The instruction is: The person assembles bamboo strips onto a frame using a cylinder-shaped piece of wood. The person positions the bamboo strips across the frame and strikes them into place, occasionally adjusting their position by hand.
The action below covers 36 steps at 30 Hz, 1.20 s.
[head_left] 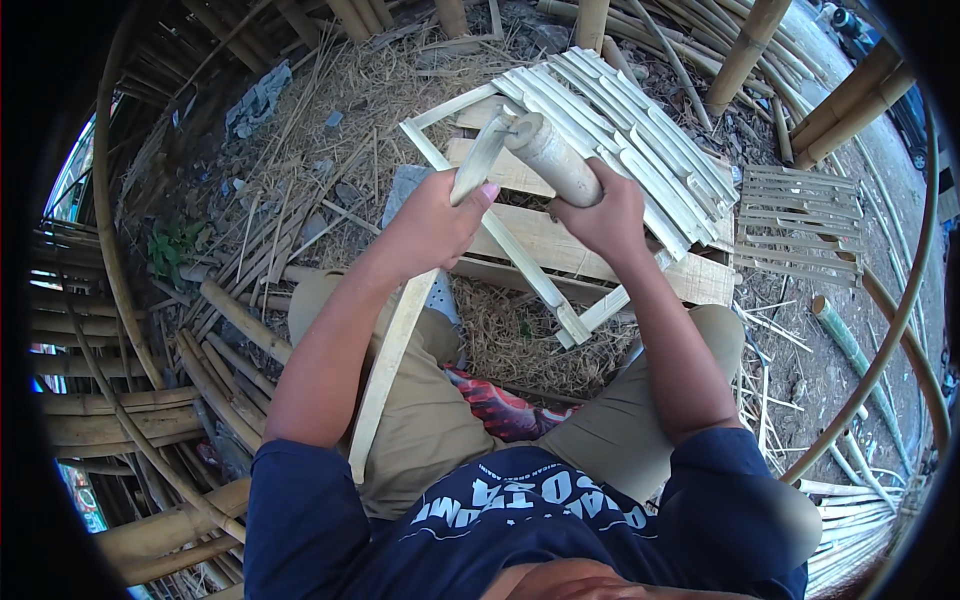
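Observation:
My left hand [430, 228] is closed around a long, flat, pale bamboo strip [393, 365]. Its lower end slants down past my left forearm, and its upper end rises beside the head of a thick, pale cylinder. That cylinder [556, 160], like a short bamboo or wooden club, is gripped in my right hand [606, 212] and tilts up to the left. The strip's top and the cylinder's end meet or overlap; whether they touch I cannot tell. Below and beyond both hands lies a bamboo slat frame [625, 130], its slats set side by side at the right and its left part open.
Wooden boards [520, 225] form a low bench under the frame. A smaller slatted panel [800, 225] lies on the ground at the right. Bamboo posts [745, 55] stand at the back, poles [120, 425] are stacked at the left, and shavings [500, 330] litter the ground.

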Each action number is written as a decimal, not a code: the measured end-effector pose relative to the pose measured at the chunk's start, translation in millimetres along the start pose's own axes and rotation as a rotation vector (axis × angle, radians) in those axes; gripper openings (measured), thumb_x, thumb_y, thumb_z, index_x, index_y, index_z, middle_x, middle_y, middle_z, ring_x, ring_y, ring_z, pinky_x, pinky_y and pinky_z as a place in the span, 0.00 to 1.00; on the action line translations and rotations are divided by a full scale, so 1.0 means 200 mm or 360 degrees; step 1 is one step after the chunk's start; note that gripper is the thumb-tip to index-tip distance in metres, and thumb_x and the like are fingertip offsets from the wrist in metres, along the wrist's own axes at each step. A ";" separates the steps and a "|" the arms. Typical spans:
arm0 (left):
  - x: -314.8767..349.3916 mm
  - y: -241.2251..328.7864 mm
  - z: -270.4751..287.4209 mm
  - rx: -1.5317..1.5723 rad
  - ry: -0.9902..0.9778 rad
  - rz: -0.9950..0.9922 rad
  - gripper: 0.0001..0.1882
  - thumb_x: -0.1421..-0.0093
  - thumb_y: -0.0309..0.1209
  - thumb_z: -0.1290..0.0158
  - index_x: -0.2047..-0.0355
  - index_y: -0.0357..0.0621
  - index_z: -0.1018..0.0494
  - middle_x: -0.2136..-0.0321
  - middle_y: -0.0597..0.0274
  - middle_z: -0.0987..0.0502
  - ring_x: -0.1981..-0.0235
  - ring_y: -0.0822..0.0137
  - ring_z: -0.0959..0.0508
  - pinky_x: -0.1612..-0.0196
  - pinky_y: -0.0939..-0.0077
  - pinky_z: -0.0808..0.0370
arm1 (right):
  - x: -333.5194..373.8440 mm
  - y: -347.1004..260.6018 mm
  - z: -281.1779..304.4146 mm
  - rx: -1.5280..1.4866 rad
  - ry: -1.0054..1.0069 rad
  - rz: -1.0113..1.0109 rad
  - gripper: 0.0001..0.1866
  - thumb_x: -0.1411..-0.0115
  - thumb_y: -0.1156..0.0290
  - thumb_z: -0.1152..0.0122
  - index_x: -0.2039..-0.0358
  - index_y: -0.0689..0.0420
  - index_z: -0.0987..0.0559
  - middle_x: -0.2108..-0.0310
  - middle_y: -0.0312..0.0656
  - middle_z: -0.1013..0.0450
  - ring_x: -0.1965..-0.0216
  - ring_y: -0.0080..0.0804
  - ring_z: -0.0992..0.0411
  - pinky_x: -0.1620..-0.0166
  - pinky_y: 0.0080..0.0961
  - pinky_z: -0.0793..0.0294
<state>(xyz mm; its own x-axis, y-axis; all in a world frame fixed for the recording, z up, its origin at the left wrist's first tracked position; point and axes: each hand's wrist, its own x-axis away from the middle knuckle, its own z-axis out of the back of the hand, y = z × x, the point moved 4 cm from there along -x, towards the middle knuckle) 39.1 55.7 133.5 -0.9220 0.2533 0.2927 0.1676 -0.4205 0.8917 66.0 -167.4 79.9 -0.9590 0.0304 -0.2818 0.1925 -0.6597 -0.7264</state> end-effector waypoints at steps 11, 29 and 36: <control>0.01 0.05 -0.12 0.0895 -0.0604 0.0261 0.15 0.28 0.44 0.50 0.55 0.44 0.33 0.79 0.75 0.40 0.86 0.83 0.42 0.85 0.84 0.44 | -0.07 -0.12 0.18 0.0327 0.0527 0.0826 0.18 0.61 0.72 0.26 0.66 0.52 0.20 0.73 0.42 0.22 0.71 0.43 0.21 0.65 0.38 0.23; -0.09 -0.02 -0.18 -0.0028 -0.0070 0.0055 0.18 0.24 0.42 0.57 0.43 0.44 0.35 0.80 0.73 0.37 0.85 0.82 0.39 0.84 0.81 0.41 | -0.08 0.00 0.09 0.0444 0.0311 0.0474 0.18 0.64 0.64 0.27 0.69 0.49 0.18 0.76 0.38 0.21 0.72 0.41 0.20 0.67 0.39 0.24; -0.05 -0.02 -0.15 0.0264 -0.0125 0.0112 0.14 0.24 0.43 0.57 0.53 0.45 0.35 0.80 0.76 0.41 0.85 0.83 0.44 0.85 0.82 0.45 | -0.07 0.00 -0.03 0.0160 0.0265 0.0229 0.18 0.66 0.65 0.27 0.69 0.50 0.18 0.75 0.39 0.20 0.71 0.42 0.20 0.66 0.37 0.24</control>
<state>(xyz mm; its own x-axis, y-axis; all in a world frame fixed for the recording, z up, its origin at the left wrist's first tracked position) 36.8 29.0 117.5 -0.8770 0.2982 0.3768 0.2919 -0.2922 0.9107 80.0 -162.6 79.3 -0.8741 0.0484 -0.4833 0.2951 -0.7374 -0.6076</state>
